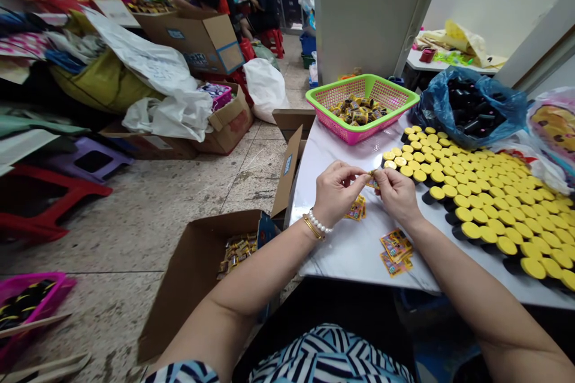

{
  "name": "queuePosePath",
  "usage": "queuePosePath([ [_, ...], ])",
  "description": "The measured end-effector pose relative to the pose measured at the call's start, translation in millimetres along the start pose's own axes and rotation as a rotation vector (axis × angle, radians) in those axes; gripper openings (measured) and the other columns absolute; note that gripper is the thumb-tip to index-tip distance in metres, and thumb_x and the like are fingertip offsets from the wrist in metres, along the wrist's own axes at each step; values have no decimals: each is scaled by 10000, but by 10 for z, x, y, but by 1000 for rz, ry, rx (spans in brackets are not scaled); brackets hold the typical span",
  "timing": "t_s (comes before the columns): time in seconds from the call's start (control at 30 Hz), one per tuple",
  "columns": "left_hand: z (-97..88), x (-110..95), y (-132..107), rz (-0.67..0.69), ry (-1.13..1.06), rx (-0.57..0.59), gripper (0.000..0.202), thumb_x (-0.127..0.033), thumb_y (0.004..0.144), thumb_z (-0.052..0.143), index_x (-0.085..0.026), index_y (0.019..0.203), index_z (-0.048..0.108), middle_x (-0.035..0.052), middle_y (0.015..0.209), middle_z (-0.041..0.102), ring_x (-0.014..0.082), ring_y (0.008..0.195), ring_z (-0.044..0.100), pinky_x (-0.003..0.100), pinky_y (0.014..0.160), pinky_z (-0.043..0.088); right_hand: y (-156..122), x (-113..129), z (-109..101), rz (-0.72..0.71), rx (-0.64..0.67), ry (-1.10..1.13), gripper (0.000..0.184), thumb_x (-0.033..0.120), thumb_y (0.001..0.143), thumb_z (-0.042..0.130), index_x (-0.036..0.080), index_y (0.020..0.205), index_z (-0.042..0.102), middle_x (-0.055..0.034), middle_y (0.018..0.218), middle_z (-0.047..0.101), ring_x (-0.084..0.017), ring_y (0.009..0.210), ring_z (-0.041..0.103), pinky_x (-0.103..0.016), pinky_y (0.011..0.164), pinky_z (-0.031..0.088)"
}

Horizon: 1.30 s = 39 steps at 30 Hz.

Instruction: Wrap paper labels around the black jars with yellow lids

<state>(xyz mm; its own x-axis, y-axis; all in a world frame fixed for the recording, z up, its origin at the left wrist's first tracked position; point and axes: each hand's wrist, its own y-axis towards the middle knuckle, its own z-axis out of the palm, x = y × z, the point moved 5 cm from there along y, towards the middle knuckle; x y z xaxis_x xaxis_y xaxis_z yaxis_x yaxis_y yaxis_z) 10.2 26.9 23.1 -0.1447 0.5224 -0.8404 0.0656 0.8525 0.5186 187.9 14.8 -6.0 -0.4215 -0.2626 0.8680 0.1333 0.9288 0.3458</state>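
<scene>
My left hand [335, 191] and my right hand [398, 194] meet above the white table [354, 251], both pinched on one small yellow-capped item with a colourful sticker [372, 179] between the fingertips. The left wrist carries a pearl and a gold bracelet. Under the hands lies a small sticker sheet [356, 209]; more sticker sheets [395, 247] lie nearer the table's front edge. To the right stand several rows of black containers with yellow caps [489, 191].
A green-and-pink basket [362, 105] of small wrapped items stands at the table's back. A blue bag [469, 108] holds black containers. An open cardboard box [211, 269] with packets sits on the floor at left. Two people sit far back among boxes and stools.
</scene>
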Motion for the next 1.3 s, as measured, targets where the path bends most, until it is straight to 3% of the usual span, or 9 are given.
queuePosePath([
  [0.13,-43,-36,-3,11,3,-47,143,-335,903,759,-201,908,809,45,819,689,128,686,571,270,672,458,7,-4,-17,9,-20,1,485,623,993,567,223,724,614,17,586,591,-141,562,535,-259,529,394],
  [0.47,50,69,5,-28,1,51,109,-278,805,830,-202,882,844,45,796,692,123,681,585,262,665,478,-16,116,25,-107,39,-48,376,509,1031,550,219,820,662,4,702,600,-155,674,546,-287,642,433],
  [0.53,44,121,16,-102,-49,37,112,-279,768,849,-192,839,840,56,815,728,128,697,607,266,682,489,-17,160,65,-161,79,-59,294,442,1037,544,221,906,685,-21,822,652,-170,771,589,-301,716,462],
  [0.63,47,244,30,-335,-238,53,200,-346,764,846,-171,859,838,56,774,748,121,637,598,254,613,471,-25,187,109,-193,106,-81,186,353,1007,571,226,925,680,-36,897,677,-184,827,615,-317,763,479],
  [0.73,93,340,30,-571,-403,170,319,-396,719,881,-147,912,833,21,642,683,71,492,476,207,462,313,-17,201,75,-210,66,-136,164,277,973,579,226,843,666,-28,815,667,-182,761,602,-324,721,467],
  [0.83,116,394,29,-731,-484,268,348,-402,667,921,-123,844,814,-1,548,606,34,422,365,197,409,174,30,244,-41,-299,70,-246,162,278,979,579,223,906,713,-42,833,703,-199,799,625,-348,770,483],
  [0.97,119,434,43,-847,-629,302,306,-360,716,890,-104,860,805,79,701,704,51,482,459,181,369,150,144,224,-324,-440,-78,-672,213,348,947,662,201,1073,749,-131,1150,718,-311,1131,588,-471,1017,432],
  [1.03,121,452,59,-887,-738,287,260,-297,730,872,-99,876,788,98,806,741,38,488,467,162,347,147,193,140,-401,-442,-114,-902,201,317,932,668,185,1056,755,-159,1258,677,-355,1221,516,-506,1037,392],
  [1.3,97,540,109,-1024,-953,177,110,-173,815,797,-119,844,705,10,706,687,8,405,400,119,303,178,167,53,-243,-430,6,-1198,139,191,933,589,182,1008,705,-151,1057,684,-327,1075,479,-452,885,366],
])
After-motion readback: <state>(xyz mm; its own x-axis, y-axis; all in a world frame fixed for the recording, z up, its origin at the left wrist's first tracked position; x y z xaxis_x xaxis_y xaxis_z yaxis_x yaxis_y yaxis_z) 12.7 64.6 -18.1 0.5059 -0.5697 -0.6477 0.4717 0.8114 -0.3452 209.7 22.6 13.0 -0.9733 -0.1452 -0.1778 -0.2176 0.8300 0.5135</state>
